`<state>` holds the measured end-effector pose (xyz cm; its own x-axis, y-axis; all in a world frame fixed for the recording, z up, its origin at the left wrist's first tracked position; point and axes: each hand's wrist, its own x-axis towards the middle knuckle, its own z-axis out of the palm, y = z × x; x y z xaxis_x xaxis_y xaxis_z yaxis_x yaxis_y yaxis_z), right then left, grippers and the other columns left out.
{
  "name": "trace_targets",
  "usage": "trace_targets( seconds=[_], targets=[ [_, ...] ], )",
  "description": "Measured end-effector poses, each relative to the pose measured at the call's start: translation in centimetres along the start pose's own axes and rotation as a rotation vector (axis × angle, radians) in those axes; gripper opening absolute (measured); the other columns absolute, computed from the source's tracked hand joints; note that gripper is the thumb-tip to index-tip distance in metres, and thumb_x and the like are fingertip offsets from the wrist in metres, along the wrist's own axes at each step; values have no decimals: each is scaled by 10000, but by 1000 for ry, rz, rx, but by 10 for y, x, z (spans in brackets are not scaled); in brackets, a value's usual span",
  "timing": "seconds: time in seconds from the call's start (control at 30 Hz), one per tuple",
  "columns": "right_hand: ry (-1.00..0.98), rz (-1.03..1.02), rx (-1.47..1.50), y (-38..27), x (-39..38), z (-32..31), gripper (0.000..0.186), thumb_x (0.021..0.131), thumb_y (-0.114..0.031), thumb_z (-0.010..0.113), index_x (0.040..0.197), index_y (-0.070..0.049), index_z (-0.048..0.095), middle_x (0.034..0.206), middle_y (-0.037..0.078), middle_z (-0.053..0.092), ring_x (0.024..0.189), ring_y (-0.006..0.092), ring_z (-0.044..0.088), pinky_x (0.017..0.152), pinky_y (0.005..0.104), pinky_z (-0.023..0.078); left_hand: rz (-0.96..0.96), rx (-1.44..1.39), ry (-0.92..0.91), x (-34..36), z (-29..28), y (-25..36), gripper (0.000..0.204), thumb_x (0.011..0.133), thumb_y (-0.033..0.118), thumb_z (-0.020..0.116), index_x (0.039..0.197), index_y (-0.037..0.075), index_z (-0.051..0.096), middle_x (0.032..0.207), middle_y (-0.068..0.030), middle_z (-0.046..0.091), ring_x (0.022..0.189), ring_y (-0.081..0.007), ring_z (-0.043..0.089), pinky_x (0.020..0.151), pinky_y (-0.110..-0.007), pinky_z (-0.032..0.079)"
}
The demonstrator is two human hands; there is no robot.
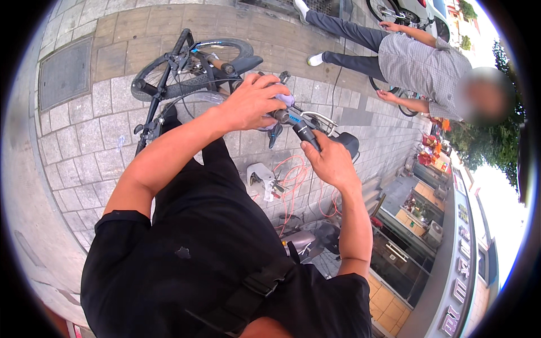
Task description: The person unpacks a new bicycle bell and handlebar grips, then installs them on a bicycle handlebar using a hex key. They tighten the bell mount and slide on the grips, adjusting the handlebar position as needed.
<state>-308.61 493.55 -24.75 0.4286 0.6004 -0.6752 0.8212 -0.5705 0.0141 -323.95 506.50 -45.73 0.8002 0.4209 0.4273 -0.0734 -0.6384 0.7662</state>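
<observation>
Fingers of the right hand (333, 162) clamp a black tube (305, 133) just right of the left hand (251, 106), whose fingers close on lilac cloth (287, 100); the tube, likely stiff and smooth, suits a full-palm grip.

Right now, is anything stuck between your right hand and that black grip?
Nothing I can see: the bare right hand directly holds the black grip. The purple material is over by the left hand.
</observation>
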Motion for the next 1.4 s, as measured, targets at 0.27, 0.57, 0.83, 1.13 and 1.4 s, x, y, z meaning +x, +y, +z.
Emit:
trace_targets(
  seconds=[0.27, 0.57, 0.83, 1.13, 1.4],
  targets=[
    [-63, 2, -112, -11, 7, -8, 517, 1010, -448, 593, 1377, -87, 633, 905, 226, 749, 923, 446, 719, 852, 531, 542, 62, -257, 35, 6, 3, 4, 462, 763, 257, 898, 1176, 146, 724, 1245, 12, 684, 1289, -270, 567, 1098, -453, 355],
    [-82, -203, -340, -37, 27, 4, 407, 1019, -382, 603, 1189, -13, 630, 839, 233, 732, 832, 437, 719, 775, 541, 549, -695, -838, 184, -81, -25, -7, 402, 864, 198, 864, 1196, 83, 667, 1001, 9, 711, 749, -33, 562, 646, -212, 452],
    [0, -272, -506, -44, 27, 7, 404, 1018, -379, 607, 1169, -4, 626, 834, 223, 734, 799, 422, 726, 748, 530, 572, -726, -938, 58, -113, -3, 9, 476, 850, 292, 878, 1214, 66, 671, 893, 27, 698, 702, -26, 512, 625, -223, 421],
    [-181, -159, -418, -70, 43, -7, 430, 1023, -420, 588, 1113, -8, 676, 863, 219, 738, 870, 432, 722, 825, 537, 552, -647, -921, -80, -120, 4, 20, 483, 840, 350, 871, 1205, 89, 692, 864, 1, 685, 754, -76, 574, 674, -266, 449],
    [-236, -89, -313, -82, 71, 9, 482, 1017, -459, 585, 1038, 6, 711, 882, 237, 744, 906, 444, 726, 851, 542, 555, -601, -929, -60, -120, 1, 14, 463, 848, 359, 860, 1183, 82, 702, 933, -20, 689, 810, -92, 645, 674, -275, 468]
  ],
)
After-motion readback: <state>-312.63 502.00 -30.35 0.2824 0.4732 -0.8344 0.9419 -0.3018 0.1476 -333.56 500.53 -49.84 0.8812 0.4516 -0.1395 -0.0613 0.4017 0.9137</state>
